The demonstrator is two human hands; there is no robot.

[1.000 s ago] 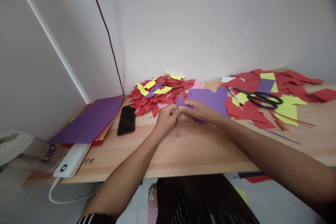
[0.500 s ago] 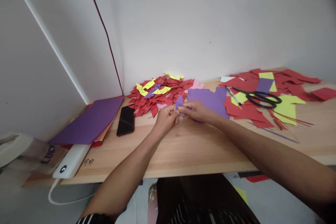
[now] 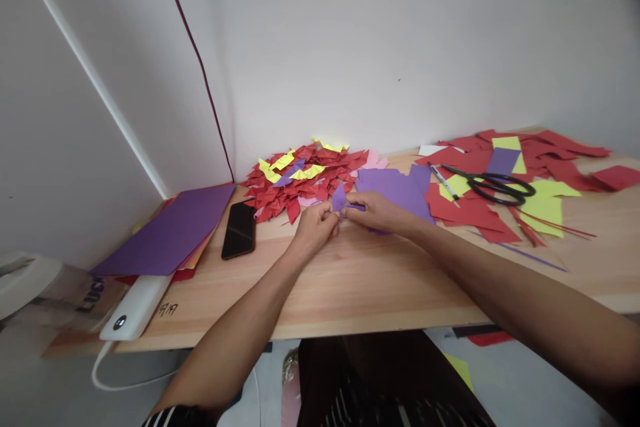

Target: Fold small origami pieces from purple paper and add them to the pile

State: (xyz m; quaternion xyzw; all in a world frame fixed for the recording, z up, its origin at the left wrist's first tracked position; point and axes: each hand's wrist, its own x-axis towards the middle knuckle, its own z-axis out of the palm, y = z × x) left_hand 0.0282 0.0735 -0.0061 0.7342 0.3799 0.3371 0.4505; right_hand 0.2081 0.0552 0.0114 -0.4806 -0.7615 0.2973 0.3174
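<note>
Between my two hands is a small piece of folded purple paper (image 3: pixel 339 196), one pointed flap standing up. My left hand (image 3: pixel 316 223) pinches it from the left; my right hand (image 3: pixel 373 210) grips it from the right, thumb and forefinger together. The fingers cover its lower part, so the folds there are hidden. Right behind my right hand lie flat purple sheets (image 3: pixel 395 188). Beyond my left hand rises a heap of folded paper pieces (image 3: pixel 300 180), mostly red, with some yellow, purple and pink ones.
A black phone (image 3: pixel 239 230) lies left of my hands. Further left, a stack of coloured sheets (image 3: pixel 170 230) rests partly over a white power bank (image 3: pixel 135 310) with a cable. On the right are black-handled scissors (image 3: pixel 500 188), a pen (image 3: pixel 443 181) and red paper pieces (image 3: pixel 475 217).
Both hands stay in nearly the same place with the purple paper between them. The fingers shift slightly and the upright flap tilts a little. The view drifts slightly.
</note>
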